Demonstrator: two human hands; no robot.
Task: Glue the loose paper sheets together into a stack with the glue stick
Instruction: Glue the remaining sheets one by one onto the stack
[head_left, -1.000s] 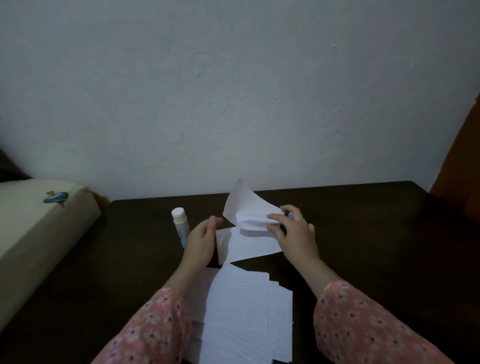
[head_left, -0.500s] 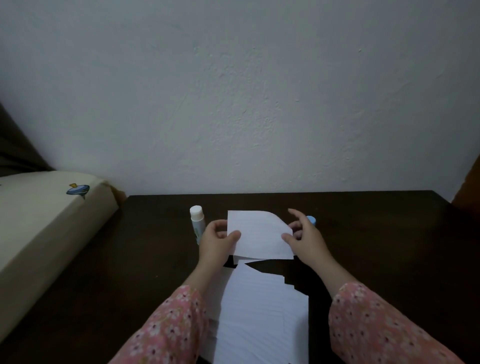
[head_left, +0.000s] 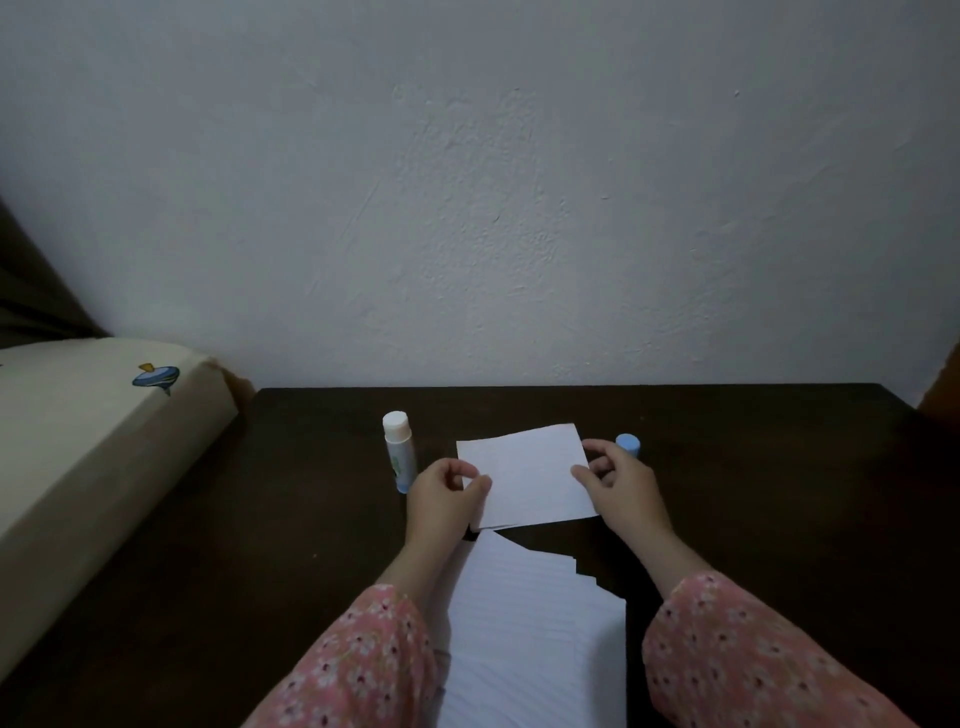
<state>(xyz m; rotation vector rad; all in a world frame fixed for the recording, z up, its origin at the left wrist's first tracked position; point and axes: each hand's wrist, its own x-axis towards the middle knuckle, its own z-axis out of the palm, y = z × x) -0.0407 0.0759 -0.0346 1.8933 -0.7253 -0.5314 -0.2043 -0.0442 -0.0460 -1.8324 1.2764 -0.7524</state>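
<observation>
Now both hands, left hand (head_left: 445, 496) and right hand (head_left: 617, 486), pinch the sheet (head_left: 527, 475); the glue stick (head_left: 399, 451) stands just left of it, nearer the left one.

Head view, forward-down over dark table (head_left: 779, 467).

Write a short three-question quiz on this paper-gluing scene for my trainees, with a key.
1. True or false: the glue stick lies flat on the table.
2. Which hand is nearer the blue cap? A left hand B right hand
3. Fill in: both hands hold the edges of the top ___, beyond the loose sheets.

Key: 1 false, it stands upright; 2 B; 3 sheet.
</observation>
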